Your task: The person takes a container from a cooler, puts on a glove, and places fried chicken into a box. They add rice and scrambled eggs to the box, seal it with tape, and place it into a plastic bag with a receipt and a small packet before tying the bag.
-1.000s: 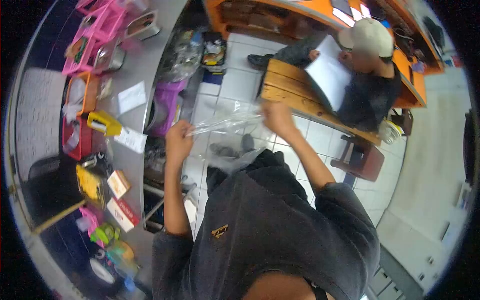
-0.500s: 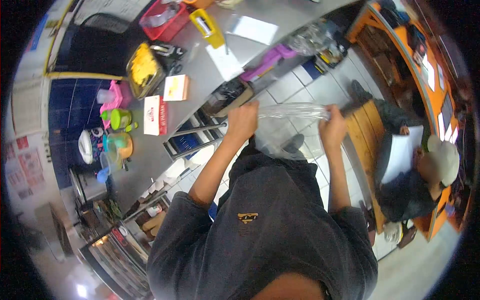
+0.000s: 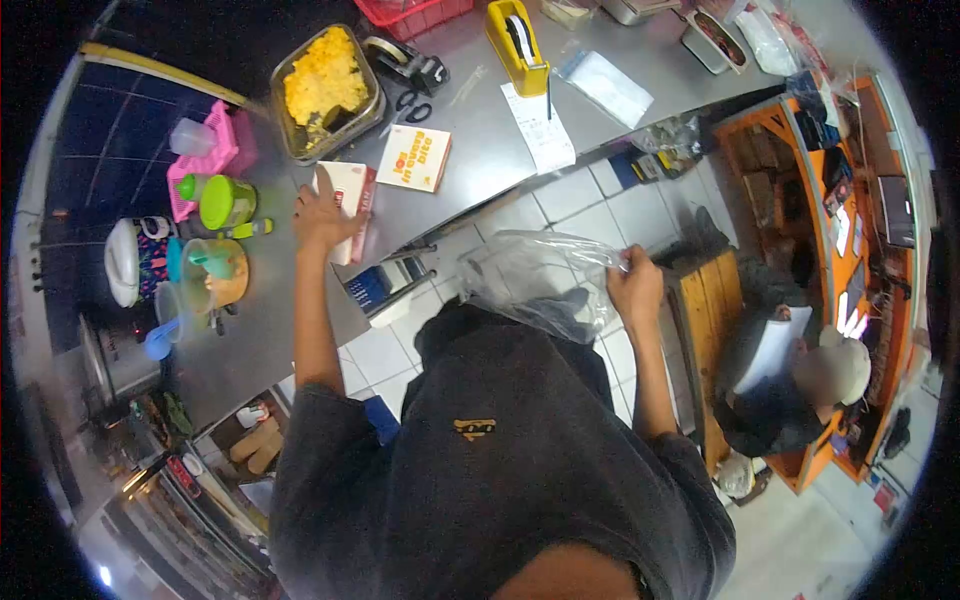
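My left hand (image 3: 322, 218) is on the near-left side of a white and red box (image 3: 352, 190) on the steel counter, fingers spread and touching it. A second small box (image 3: 414, 158), white with orange lettering, lies just beyond. My right hand (image 3: 635, 283) is closed on the rim of a clear plastic bag (image 3: 545, 275). The bag hangs loosely in front of my body, its other side free.
On the counter (image 3: 465, 180) are a glass dish of yellow food (image 3: 325, 85), scissors (image 3: 408, 108), a yellow tape dispenser (image 3: 517, 50), a paper slip (image 3: 540, 128) and green-lidded containers (image 3: 228, 203). A seated person (image 3: 790, 385) holds papers at right.
My left hand has let go of the bag and moved left onto the white and red box. My right hand keeps the bag, which now sags open on its left side.
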Tool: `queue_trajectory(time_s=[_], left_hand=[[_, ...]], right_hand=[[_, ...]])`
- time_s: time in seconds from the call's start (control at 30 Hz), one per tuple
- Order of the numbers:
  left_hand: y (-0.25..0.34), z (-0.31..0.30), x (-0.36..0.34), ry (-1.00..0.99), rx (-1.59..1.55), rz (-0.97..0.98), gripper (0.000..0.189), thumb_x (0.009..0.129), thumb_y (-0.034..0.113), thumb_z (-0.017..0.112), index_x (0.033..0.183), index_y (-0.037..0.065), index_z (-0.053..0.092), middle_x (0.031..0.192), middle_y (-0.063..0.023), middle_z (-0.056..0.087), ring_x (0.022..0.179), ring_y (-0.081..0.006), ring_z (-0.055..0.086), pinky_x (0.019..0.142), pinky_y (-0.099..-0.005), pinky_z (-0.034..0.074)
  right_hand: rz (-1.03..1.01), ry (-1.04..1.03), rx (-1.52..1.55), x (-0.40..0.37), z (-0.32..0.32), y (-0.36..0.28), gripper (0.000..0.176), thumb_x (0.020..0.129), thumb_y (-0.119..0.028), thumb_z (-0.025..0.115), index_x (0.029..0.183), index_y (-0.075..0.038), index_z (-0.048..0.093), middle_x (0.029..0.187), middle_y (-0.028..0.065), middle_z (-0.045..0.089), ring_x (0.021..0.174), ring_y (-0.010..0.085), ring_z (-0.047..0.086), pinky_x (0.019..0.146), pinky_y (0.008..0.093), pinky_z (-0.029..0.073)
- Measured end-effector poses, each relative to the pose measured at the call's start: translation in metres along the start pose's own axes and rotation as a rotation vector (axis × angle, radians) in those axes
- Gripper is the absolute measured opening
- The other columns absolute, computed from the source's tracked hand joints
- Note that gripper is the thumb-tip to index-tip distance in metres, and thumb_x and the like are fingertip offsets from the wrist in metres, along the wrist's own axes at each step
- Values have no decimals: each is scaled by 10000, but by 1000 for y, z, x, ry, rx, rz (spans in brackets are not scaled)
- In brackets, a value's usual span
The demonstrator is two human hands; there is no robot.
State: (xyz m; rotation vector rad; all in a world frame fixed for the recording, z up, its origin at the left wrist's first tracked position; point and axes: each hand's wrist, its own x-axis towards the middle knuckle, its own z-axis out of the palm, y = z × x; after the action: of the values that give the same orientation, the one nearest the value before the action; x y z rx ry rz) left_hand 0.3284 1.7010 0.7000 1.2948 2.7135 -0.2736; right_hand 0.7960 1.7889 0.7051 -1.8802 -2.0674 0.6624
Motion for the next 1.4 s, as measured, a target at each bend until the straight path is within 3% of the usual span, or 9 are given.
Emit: queue_trajectory(time_s=[0.37, 0.57, 0.7, 0.77, 0.83, 0.93, 1.2, 1.3, 1.4], left_hand=[[-13, -60, -82, -19, -566, 262, 1080, 605, 280, 809, 1533, 185, 264, 1181, -234, 517, 1069, -405, 578, 918, -446, 485], [62, -111, -151, -434, -709, 615, 1061, 625, 346, 782, 1526, 123, 270, 1127, -240, 530, 1052, -413, 582, 958, -426, 455], [108, -67, -161, -587, -672, 479, 1038, 655, 384, 760, 1528, 119, 264, 1172, -263, 533, 1091, -410, 573, 988, -420, 434], [122, -28, -158, -603, -857, 269, 1019, 716, 378, 751, 1530, 62, 224, 1470, -231, 393, 1336, -339, 422, 1125, -380, 300], [142, -24, -159, -490, -975, 264, 955, 783, 382, 716, 1523, 35, 222, 1521, -209, 337, 1388, -313, 359, 1155, -370, 242], [167, 9, -154, -154, -1693, -307, 719, 797, 341, 729, 1366, 10, 440, 1258, -139, 578, 1161, -275, 566, 984, -387, 452], [165, -36, -145, 113, -2515, -552, 440, 886, 301, 662, 1240, 83, 518, 1110, -94, 631, 995, -241, 643, 874, -401, 537], [139, -31, -123, 284, -2409, -495, 471, 886, 318, 663, 1241, 51, 507, 1163, -94, 620, 1045, -264, 626, 908, -414, 522], [128, -32, -111, 601, -2051, -541, 652, 873, 340, 686, 1352, -3, 405, 1304, -149, 529, 1133, -303, 572, 979, -401, 463]], right_hand=[[-59, -139, -20, 22, 20, -70, 232, 737, -169, 688, 916, -31, 637, 702, 236, 652, 711, 426, 655, 665, 491, 524], [-303, -219, 35, 29, 21, -125, 237, 747, -161, 691, 929, -29, 615, 721, 244, 653, 737, 435, 657, 654, 510, 520], [-406, -279, 116, 14, -35, -138, 266, 747, -154, 698, 949, -45, 565, 727, 210, 658, 726, 403, 667, 630, 485, 522], [-487, -214, 175, -3, -46, -118, 284, 744, -154, 703, 966, -59, 554, 732, 187, 659, 712, 384, 667, 616, 470, 519], [-582, -283, 229, -16, -55, -98, 278, 744, -160, 699, 964, -69, 554, 745, 182, 659, 699, 385, 661, 610, 483, 509], [-601, -442, 204, -26, -58, -72, 267, 736, -105, 674, 966, -64, 544, 751, 194, 637, 696, 410, 636, 617, 478, 497], [-685, -713, 191, -32, -19, -38, 179, 831, -174, 601, 945, -36, 592, 856, 228, 637, 808, 421, 637, 704, 516, 495], [-871, -1240, 536, -50, 10, -51, 284, 925, -231, 524, 917, 41, 605, 902, 268, 620, 847, 446, 618, 770, 509, 487], [-1068, -1241, 923, -72, -7, -102, 265, 940, -203, 534, 905, 48, 611, 874, 273, 600, 844, 434, 608, 773, 494, 465]])
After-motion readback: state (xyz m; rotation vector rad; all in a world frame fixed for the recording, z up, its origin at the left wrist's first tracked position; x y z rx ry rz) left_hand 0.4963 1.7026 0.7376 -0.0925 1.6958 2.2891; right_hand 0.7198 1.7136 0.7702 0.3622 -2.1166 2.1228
